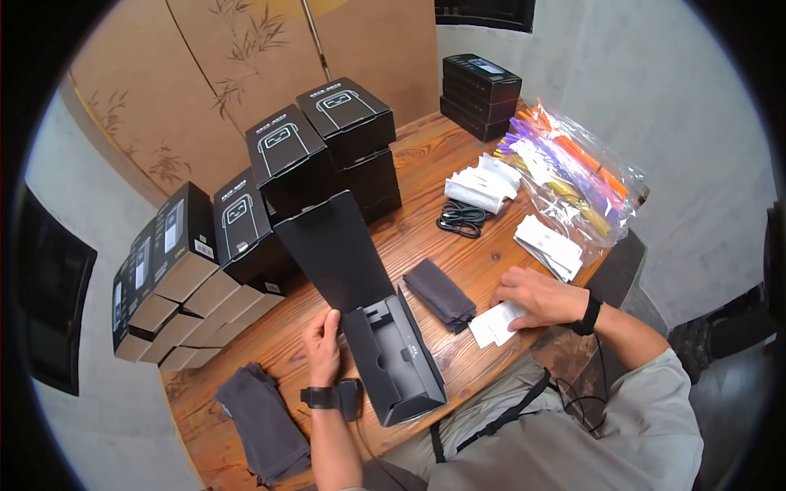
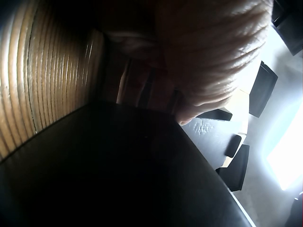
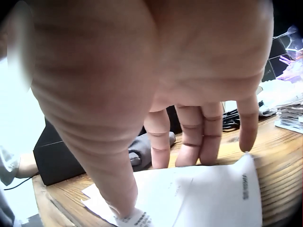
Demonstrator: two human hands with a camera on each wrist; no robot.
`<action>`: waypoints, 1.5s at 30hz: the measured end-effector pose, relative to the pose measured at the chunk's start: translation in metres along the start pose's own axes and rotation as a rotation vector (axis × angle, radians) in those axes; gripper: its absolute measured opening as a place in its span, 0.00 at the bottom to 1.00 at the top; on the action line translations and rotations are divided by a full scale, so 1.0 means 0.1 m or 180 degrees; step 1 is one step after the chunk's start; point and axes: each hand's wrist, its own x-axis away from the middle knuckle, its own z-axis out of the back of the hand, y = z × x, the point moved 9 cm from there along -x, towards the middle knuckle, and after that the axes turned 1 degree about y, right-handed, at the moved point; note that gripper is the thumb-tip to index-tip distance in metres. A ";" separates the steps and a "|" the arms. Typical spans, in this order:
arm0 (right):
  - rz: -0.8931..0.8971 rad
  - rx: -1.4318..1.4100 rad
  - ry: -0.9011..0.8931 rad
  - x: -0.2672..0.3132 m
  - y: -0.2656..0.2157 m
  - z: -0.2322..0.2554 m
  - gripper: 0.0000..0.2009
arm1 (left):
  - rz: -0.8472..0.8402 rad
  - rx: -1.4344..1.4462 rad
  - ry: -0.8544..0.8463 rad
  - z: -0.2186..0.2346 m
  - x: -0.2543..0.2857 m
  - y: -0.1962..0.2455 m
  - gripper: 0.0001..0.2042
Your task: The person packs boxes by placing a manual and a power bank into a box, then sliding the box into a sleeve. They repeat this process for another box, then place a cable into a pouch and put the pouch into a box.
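An opened black box [image 1: 393, 352] lies near the table's front edge, its lid [image 1: 336, 250] raised toward the back and its grey inside showing. My left hand [image 1: 322, 348] grips its left rear corner by the lid hinge; in the left wrist view the black side of the box [image 2: 109, 165] hides most of the fingers. To the right of the box, my right hand [image 1: 536, 299] pinches white paper leaflets [image 1: 494, 325], the thumb at one edge and fingertips along the other. Between box and leaflets lies a dark grey cloth pouch [image 1: 440, 295].
Closed black boxes [image 1: 286, 151] stand stacked at the back left, more boxes [image 1: 481, 82] at the far right corner. A black cable [image 1: 463, 218], white packets [image 1: 483, 184], a leaflet stack [image 1: 550, 245] and a bag of coloured strips [image 1: 573, 168] lie right. Grey pouches [image 1: 260, 421] lie front left.
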 end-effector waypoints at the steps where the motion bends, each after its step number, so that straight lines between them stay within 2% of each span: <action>1: -0.0002 0.0043 -0.0052 0.00 -0.01 0.00 0.19 | -0.0027 -0.0008 -0.0019 0.00 0.00 0.01 0.10; 6: 0.0189 0.0131 -0.0043 0.04 -0.06 0.02 0.13 | -0.0040 -0.0005 -0.0032 -0.01 0.00 0.02 0.10; 9: -0.0620 -0.0437 -0.0305 0.13 0.17 -0.01 0.12 | -0.0024 0.0021 0.0050 -0.03 0.00 0.04 0.10; 12: -0.0892 -0.0295 0.0580 0.25 0.38 0.33 0.14 | -0.0044 -0.0005 0.0005 -0.02 0.00 0.03 0.10; 15: -0.1595 -0.0369 0.1120 0.43 0.68 0.69 0.13 | -0.0032 -0.0018 -0.0046 0.00 0.00 -0.01 0.10; 18: -0.1732 -0.0037 0.1396 0.53 0.94 0.83 0.14 | -0.0070 -0.0015 -0.0035 0.02 -0.01 -0.01 0.11; 21: -0.1605 0.0546 0.1575 0.60 1.14 0.76 0.14 | -0.0085 -0.0010 -0.0019 0.02 0.00 -0.01 0.11; 22: -0.1778 0.0588 0.1398 0.60 1.17 0.73 0.15 | -0.0073 0.0014 -0.0009 0.02 0.00 0.00 0.11; 25: -0.1734 0.0913 0.1577 0.61 1.12 0.68 0.16 | -0.0014 0.0053 0.0002 0.01 0.00 -0.01 0.11; 28: -0.1374 0.1153 0.2035 0.57 0.88 0.78 0.17 | 0.0023 0.0030 -0.0021 0.03 0.00 -0.04 0.11; 31: -0.1129 0.0475 0.2019 0.42 0.64 0.82 0.17 | 0.0007 0.0038 -0.0019 0.03 0.01 -0.04 0.10; 35: -0.0629 -0.0783 0.1177 0.02 0.22 0.52 0.18 | -0.0003 0.0147 -0.0001 0.02 0.01 -0.06 0.08; 39: -0.0067 -0.1230 0.1029 -0.28 -0.28 0.38 0.20 | -0.0071 0.0166 0.0049 0.04 0.00 -0.10 0.08; 41: -0.0128 -0.1799 0.0771 -0.38 -0.39 0.18 0.19 | -0.0042 0.0142 0.0009 0.05 0.00 -0.11 0.09; 44: -0.0102 -0.1916 0.0409 -0.47 -0.65 -0.02 0.22 | -0.0040 0.0169 -0.0020 0.04 0.01 -0.12 0.09; 45: 0.0167 -0.1736 0.0616 -0.50 -0.74 -0.01 0.22 | -0.0054 0.0197 -0.0023 0.04 0.00 -0.13 0.09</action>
